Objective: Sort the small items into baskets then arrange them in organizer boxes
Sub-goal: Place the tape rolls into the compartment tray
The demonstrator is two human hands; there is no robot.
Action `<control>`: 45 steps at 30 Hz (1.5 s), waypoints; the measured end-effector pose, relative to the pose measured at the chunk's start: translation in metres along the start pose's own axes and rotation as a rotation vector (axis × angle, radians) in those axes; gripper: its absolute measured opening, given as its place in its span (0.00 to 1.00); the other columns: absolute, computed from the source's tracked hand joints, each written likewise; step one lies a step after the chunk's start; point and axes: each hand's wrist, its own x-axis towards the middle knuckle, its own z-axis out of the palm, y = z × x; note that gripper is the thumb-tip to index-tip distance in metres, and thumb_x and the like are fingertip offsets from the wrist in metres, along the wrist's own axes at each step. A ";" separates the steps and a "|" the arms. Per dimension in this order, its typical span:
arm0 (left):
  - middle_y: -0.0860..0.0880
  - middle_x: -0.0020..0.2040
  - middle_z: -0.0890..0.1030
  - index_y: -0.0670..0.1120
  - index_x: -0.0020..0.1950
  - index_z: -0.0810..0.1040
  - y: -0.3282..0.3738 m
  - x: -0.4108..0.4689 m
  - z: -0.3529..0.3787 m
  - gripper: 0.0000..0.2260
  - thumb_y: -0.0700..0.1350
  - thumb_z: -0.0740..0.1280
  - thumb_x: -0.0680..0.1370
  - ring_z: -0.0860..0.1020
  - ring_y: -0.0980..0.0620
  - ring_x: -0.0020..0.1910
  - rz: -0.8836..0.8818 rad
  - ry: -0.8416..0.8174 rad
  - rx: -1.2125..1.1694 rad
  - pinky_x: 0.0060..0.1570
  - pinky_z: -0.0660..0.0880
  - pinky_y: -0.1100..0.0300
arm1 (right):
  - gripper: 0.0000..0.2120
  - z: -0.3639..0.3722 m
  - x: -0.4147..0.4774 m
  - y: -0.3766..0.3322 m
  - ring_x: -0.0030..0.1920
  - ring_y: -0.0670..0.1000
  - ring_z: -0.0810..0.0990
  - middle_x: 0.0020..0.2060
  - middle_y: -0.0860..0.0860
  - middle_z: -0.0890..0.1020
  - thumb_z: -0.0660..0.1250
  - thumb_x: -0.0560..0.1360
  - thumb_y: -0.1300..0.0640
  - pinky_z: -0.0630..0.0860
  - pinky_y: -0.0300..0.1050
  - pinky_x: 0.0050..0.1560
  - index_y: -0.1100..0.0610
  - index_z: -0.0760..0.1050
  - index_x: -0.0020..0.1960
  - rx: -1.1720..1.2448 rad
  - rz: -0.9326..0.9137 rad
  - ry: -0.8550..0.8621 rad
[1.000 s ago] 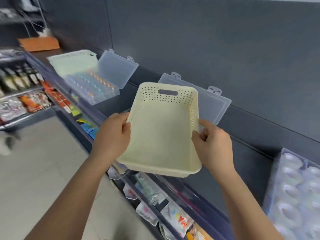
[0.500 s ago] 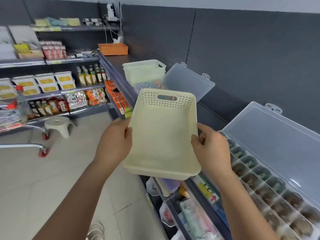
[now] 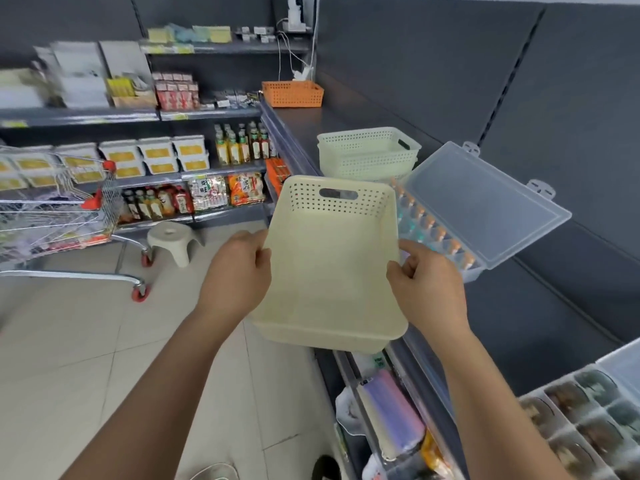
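I hold an empty cream perforated basket (image 3: pixel 329 268) in the air beside the grey shelf top, tilted so its inside faces me. My left hand (image 3: pixel 235 275) grips its left rim and my right hand (image 3: pixel 427 289) grips its right rim. Behind it on the shelf top stands a stack of similar cream baskets (image 3: pixel 367 154). Just right of the held basket lies an open clear organizer box (image 3: pixel 481 199) with small bottles in its compartments. Another clear organizer box (image 3: pixel 588 410) with filled compartments lies at the lower right.
An orange basket (image 3: pixel 292 94) sits at the far end of the grey shelf top (image 3: pixel 519 306). A shopping cart (image 3: pixel 59 209) and a white stool (image 3: pixel 171 239) stand on the tiled floor at left. Stocked shelves line the back wall and hang below the shelf top.
My view has swung left along the shelf while both hands kept the basket. The stacked baskets and the bottle organizer now sit closer; the cart, stool and orange basket came into view.
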 end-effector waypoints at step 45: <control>0.45 0.38 0.70 0.51 0.44 0.68 -0.026 0.566 0.174 0.10 0.36 0.55 0.78 0.64 0.49 0.35 0.442 -0.584 -0.355 0.38 0.59 0.57 | 0.10 0.143 0.401 -0.007 0.31 0.50 0.53 0.24 0.50 0.57 0.58 0.66 0.65 0.52 0.43 0.31 0.59 0.57 0.31 -0.151 0.506 0.523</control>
